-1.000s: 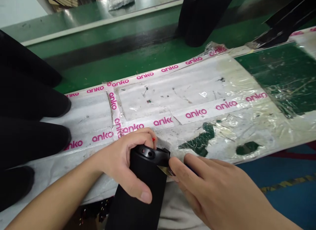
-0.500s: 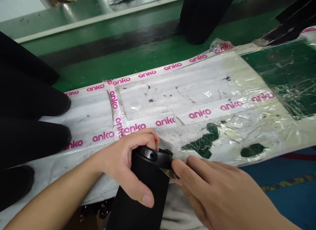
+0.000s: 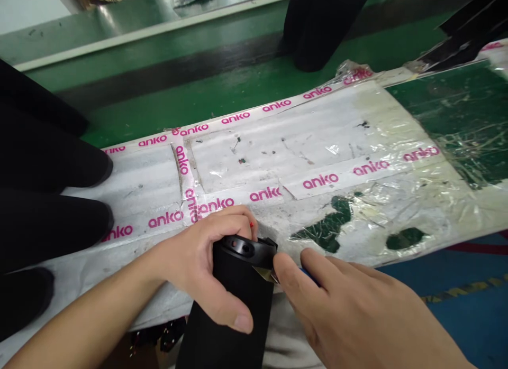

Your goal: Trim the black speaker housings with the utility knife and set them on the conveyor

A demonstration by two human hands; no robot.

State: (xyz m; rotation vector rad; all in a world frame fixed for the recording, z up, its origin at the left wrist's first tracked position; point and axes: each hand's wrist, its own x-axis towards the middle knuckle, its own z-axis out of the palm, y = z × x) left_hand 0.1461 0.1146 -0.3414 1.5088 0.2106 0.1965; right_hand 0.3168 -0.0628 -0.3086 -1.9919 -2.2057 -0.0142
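My left hand [image 3: 212, 268] is wrapped round the top of a black cylinder [image 3: 238, 316], its thumb lying along the near side. The cylinder has a matte, sleeve-like covering and a glossy black end ring [image 3: 256, 252] with small round holes. It leans, with its lower end out of the frame. My right hand [image 3: 337, 305] is closed on a utility knife [image 3: 265, 274]. The pointed metal blade lies against the cylinder's side, just under the ring. A bit of blue handle shows between the fingers; the rest is hidden by my hand.
Several black cylinders [image 3: 55, 215] lie at the left on the worktop [image 3: 278, 152], which is covered in white sheeting and "anko" tape. More dark cylinders [image 3: 321, 25] stand at the back on a green surface [image 3: 159, 104]. Wires [image 3: 166, 334] show below the front edge.
The knife has shifted slightly left and its blade has turned, so more of the blade and some blue handle show. My left hand keeps its hold on the cylinder.
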